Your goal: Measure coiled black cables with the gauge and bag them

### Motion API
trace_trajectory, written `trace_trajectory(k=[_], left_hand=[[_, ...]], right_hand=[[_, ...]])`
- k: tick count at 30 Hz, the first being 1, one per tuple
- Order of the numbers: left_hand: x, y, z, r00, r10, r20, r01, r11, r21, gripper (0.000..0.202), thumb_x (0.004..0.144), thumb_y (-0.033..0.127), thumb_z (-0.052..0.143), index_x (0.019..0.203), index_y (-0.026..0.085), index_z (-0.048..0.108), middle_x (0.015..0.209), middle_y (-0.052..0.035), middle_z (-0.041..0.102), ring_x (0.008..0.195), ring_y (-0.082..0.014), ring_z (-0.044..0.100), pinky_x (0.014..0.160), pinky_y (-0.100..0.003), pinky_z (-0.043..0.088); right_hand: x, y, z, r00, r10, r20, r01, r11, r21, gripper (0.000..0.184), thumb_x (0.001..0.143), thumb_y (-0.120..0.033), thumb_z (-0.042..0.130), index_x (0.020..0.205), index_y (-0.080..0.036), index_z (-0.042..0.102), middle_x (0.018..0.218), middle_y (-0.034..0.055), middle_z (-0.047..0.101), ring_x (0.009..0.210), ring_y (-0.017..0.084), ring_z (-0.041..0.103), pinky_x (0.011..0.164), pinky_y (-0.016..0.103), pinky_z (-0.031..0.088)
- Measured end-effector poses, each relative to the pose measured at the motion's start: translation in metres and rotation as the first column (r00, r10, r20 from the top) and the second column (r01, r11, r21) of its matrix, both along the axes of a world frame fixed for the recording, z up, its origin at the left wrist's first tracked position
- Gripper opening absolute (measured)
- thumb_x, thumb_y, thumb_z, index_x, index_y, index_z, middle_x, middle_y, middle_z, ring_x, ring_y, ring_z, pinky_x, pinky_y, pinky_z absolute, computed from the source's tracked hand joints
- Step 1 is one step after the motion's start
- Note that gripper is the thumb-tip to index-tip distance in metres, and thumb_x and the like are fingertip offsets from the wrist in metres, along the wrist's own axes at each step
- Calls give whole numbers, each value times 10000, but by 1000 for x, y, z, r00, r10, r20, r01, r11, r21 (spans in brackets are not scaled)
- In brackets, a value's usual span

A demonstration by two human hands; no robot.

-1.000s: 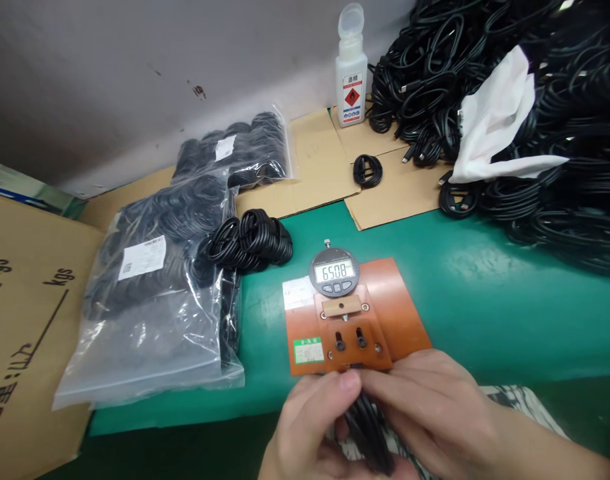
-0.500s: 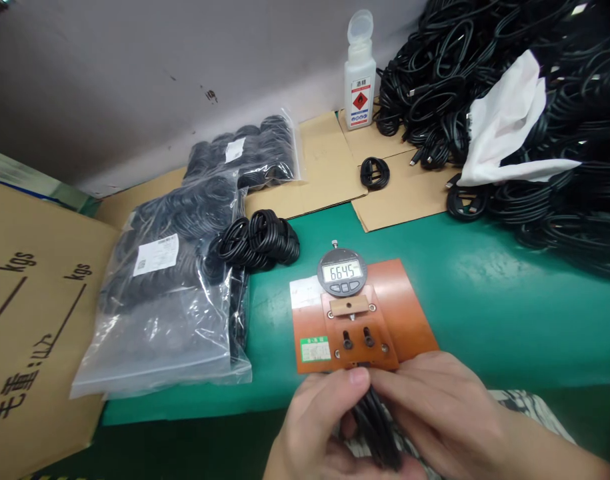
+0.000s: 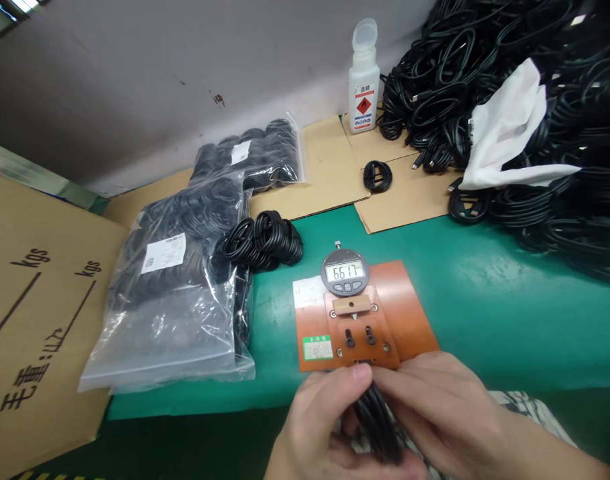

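A coiled black cable point(image 3: 377, 423) is gripped by my left hand point(image 3: 325, 420), the thumb lying over its upper end. Beside it my right hand point(image 3: 445, 407) is closed on the same end, its fingers meeting the left thumb. That end is pressed at the front edge of an orange gauge fixture point(image 3: 409, 307); the connector is hidden by my fingers. On the fixture sits a round digital dial indicator point(image 3: 345, 272), its display appearing to read 6617. A wooden block and several screws lie between the dial and my hands.
Bagged cable coils point(image 3: 175, 287) lie left of the fixture, with loose coils point(image 3: 269, 240) beside them. A cardboard box point(image 3: 45, 320) stands far left. At the back are an alcohol bottle point(image 3: 363, 90) and a single coil point(image 3: 377, 177). A large cable pile point(image 3: 525, 220) holds a white cloth point(image 3: 507, 133).
The dial's display has gone from about 6645 to 6617. Both hands stay on the cable at the fixture's front edge. The view has shifted slightly.
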State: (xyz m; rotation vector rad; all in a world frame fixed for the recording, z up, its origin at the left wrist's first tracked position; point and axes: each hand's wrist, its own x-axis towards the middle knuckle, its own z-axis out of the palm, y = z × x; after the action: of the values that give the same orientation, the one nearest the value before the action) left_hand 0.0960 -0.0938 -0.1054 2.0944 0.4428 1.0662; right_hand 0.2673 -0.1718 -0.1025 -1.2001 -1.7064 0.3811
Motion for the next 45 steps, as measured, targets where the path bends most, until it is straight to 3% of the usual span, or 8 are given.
trace_trajectory(k=[18,23,26,29,33,38,41,45], left_hand=[[1,1,4,996,-91,-17,90,994,-62,914,646,394,863,1428,239,415,853,10,705,561,-130,653,542,-226,578],[-5,-5,2,997,11,-78,-16,997,-72,875,649,465,844,1402,249,453,1049,-57,693,791,-194,705,681,-258,617],[-6,-6,0,997,-14,-78,4,992,-123,869,661,451,840,1408,270,434,968,-43,688,607,-150,652,519,-244,584],[-3,-5,-1,995,-59,-78,40,975,-217,866,664,385,852,1405,301,412,871,-13,665,425,-74,473,326,-197,413],[-1,-6,-1,992,-99,-84,70,951,-300,861,668,302,846,1401,284,397,742,16,601,434,-69,404,327,-182,327],[-10,-35,-1,987,-13,-160,-36,953,-301,802,701,293,810,1394,270,406,793,-15,637,517,-101,512,412,-191,427],[-19,-63,-8,981,18,-195,-97,909,-405,799,719,345,795,1402,247,392,924,-68,685,623,-147,626,486,-204,496],[-25,-93,-15,977,-28,-210,-99,817,-568,864,678,400,818,1403,212,389,1116,-135,675,922,-274,696,705,-287,579]], right_hand=[[0,-2,-3,1000,19,-5,-19,1000,-24,338,975,-92,419,1306,-124,482,792,62,722,600,170,671,520,289,502],[0,-3,-3,1000,21,-6,-21,1000,-23,358,965,-87,426,1316,-139,476,788,58,719,591,165,665,517,281,501],[0,-3,-6,999,44,-13,-44,998,-42,379,961,-84,421,1332,-145,472,791,61,721,595,160,668,541,275,517],[-1,-2,-8,998,52,-21,-54,995,-88,359,961,-95,418,1302,-157,512,781,57,720,621,162,679,578,276,535],[-1,1,-6,1000,17,-11,-18,998,-56,280,964,-107,413,1176,-145,591,773,63,715,623,179,673,571,290,516],[-4,-15,1,985,77,-152,-87,994,-60,224,957,-131,429,1080,-171,612,856,73,711,704,184,670,647,299,514],[-15,-38,0,909,5,-416,-118,962,-246,145,962,-226,477,1048,-180,585,780,45,681,612,159,636,562,260,490],[-32,-64,-3,599,-221,-770,-281,842,-460,251,934,-421,567,987,-176,555,635,-24,588,550,140,615,520,230,486]])
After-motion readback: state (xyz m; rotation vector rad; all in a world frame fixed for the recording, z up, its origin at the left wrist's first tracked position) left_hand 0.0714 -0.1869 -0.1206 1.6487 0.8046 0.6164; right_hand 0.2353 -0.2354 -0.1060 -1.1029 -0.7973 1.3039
